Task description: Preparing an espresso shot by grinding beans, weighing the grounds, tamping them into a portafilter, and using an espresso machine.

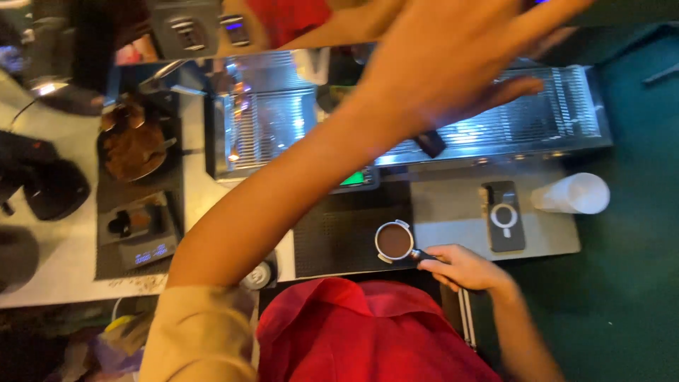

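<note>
Right hand point(463, 267) grips the handle of a portafilter point(395, 241) full of ground coffee, basket resting on the black mat point(339, 230) just left of it. Left hand point(460, 56) spread wide, reaching up over the espresso machine point(495, 124). Risk: eyes off the basket, one-hand hold tilts, grounds spill; phone point(503, 216) sits just beyond the right hand.

A café coffee bar: steel espresso machine point(495, 127), filled portafilter point(394, 241), scale point(147, 251), spilled grounds
</note>
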